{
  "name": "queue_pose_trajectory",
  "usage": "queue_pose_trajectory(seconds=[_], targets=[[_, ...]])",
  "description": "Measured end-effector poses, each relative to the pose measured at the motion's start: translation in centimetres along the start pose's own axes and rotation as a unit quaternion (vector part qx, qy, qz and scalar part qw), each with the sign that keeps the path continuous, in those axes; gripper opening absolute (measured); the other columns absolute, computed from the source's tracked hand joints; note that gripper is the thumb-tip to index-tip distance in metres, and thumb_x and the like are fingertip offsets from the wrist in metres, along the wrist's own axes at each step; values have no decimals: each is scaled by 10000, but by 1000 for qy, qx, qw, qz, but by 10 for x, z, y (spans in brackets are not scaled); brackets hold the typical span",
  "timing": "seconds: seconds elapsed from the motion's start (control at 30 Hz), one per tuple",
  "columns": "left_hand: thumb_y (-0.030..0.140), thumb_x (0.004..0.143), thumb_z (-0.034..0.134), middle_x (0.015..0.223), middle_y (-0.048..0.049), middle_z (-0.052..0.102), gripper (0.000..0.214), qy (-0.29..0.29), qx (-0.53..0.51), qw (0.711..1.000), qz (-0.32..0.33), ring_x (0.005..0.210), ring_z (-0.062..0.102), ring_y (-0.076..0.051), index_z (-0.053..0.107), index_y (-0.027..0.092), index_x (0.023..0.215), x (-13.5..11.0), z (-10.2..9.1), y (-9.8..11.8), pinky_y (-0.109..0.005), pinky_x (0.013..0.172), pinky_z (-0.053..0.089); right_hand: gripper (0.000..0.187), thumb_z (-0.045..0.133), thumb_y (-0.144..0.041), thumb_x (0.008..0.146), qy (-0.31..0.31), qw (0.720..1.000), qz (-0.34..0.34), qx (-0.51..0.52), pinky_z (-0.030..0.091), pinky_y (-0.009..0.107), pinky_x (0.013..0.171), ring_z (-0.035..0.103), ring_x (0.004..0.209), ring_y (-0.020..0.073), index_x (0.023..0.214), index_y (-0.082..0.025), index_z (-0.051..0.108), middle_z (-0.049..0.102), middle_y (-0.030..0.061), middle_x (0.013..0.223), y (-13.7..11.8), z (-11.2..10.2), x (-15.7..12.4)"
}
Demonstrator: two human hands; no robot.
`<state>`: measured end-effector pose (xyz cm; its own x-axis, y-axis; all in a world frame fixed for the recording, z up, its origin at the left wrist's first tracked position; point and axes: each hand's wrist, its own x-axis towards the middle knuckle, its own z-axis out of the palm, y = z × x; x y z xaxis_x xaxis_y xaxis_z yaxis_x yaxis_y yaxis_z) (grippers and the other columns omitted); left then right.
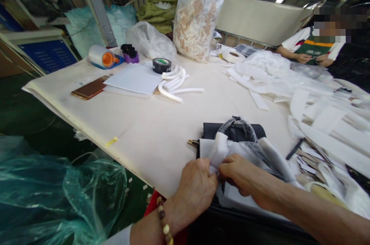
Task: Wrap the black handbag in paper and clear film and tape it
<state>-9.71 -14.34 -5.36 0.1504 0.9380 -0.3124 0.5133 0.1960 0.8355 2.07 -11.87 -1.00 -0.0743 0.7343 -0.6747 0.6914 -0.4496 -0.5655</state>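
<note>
A dark handbag lies on the pale table near its front edge, its handle wrapped in clear plastic. White wrapping paper covers part of the bag. My left hand, with a bead bracelet at the wrist, is closed on the paper's edge. My right hand meets it from the right, fingers pinched on the same paper. Both hands touch over the bag's near side.
A phone, white sheet, black tape roll, white foam strips and a big plastic bag of pieces lie further back. White cut pieces pile up at right. Another person sits at the far right. Green plastic lies on the floor.
</note>
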Motion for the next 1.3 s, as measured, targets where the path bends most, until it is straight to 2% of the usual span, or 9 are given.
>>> queue_pose_trajectory(seconds=[0.1, 0.2, 0.33, 0.57, 0.83, 0.93, 1.03, 1.2, 1.3], targets=[[218, 672, 441, 561, 12, 437, 107, -16, -17, 1000, -4, 530, 381, -121, 520, 157, 633, 0, -2, 1, -246, 506, 202, 109, 398, -114, 577, -20, 998, 22, 53, 196, 227, 426, 290, 433, 74, 494, -185, 386, 378, -17, 496, -7, -7, -7], [186, 656, 452, 561, 23, 424, 73, -21, -23, 999, -20, 530, 379, -115, 508, 156, 620, 1, -4, 2, -237, 499, 207, 93, 395, -138, 592, -88, 993, -37, 62, 204, 211, 412, 318, 427, 70, 514, -166, 434, 429, -12, 509, -5, -15, -6], [175, 649, 473, 554, 35, 409, 50, -24, -60, 998, -25, 527, 374, -105, 510, 149, 629, 3, -4, -1, -228, 481, 203, 99, 442, -179, 644, -146, 987, -53, 45, 173, 202, 390, 292, 386, 48, 549, -158, 460, 422, -38, 485, 6, -19, 4], [179, 666, 465, 561, 40, 417, 104, -50, -120, 991, -9, 518, 361, -95, 550, 132, 701, 2, 0, -8, -221, 461, 217, 174, 431, -211, 771, -130, 987, -71, 59, 222, 198, 405, 314, 404, 50, 606, -161, 457, 446, -35, 530, 21, -13, 9], [152, 691, 449, 626, 18, 490, 81, -30, -17, 999, 34, 572, 426, -113, 508, 150, 747, -9, -4, -4, -230, 517, 270, 278, 380, -181, 813, -83, 986, -116, -82, 215, 229, 399, 299, 379, 66, 538, -185, 418, 387, -36, 482, 24, -6, 13], [227, 699, 504, 670, 6, 529, 126, -45, -35, 998, 37, 598, 460, -125, 515, 150, 798, -10, -5, -4, -227, 524, 298, 282, 387, -182, 813, -71, 983, -134, -101, 233, 241, 429, 317, 398, 79, 534, -185, 427, 401, -32, 483, 25, -5, 14], [333, 763, 470, 679, -5, 525, 200, -41, -36, 998, 37, 616, 442, -132, 527, 143, 788, -8, -5, -7, -236, 543, 308, 290, 393, -162, 811, -49, 981, -145, -121, 277, 253, 487, 392, 465, 103, 524, -184, 430, 452, -9, 510, 26, -4, 14], [292, 719, 490, 667, 2, 529, 191, -51, -135, 989, 15, 614, 446, -129, 555, 132, 799, -2, 1, -14, -223, 532, 317, 290, 401, -151, 810, -27, 978, -133, -158, 299, 263, 523, 445, 519, 125, 523, -186, 427, 490, 7, 530, 22, 2, 17], [296, 686, 522, 652, 4, 544, 216, -49, -217, 975, -8, 618, 481, -137, 576, 126, 807, 1, 5, -18, -221, 547, 351, 302, 383, -169, 819, -40, 969, -168, -175, 300, 254, 502, 436, 494, 115, 524, -183, 444, 496, 5, 523, 16, -3, 9]])
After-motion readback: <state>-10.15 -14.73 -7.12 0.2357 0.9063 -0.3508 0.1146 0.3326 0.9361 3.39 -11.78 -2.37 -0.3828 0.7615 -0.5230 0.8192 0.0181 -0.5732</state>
